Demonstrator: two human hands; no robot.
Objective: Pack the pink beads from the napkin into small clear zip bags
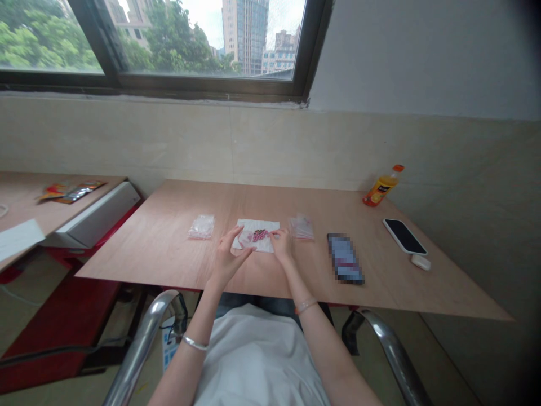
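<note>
A white sheet that looks like paper or tissue lies on the table. On it sits a cluster of small round pink and dark pieces, perhaps beads, with a pale pink patch to its left. My left hand is over the sheet's left edge, thumb and fingers spread apart, nothing between them. At the sheet's right side, my right hand has its thumb and fingertips pinched together close to the cluster. Whatever lies between those fingertips is too small to make out. Clear plastic packets flank the sheet: one on the left, another on the right.
To the right are a phone with a blurred screen, a white-edged phone, a small white case and an orange drink bottle. Metal chair arms rise beside me. A second table holds shiny wrappers.
</note>
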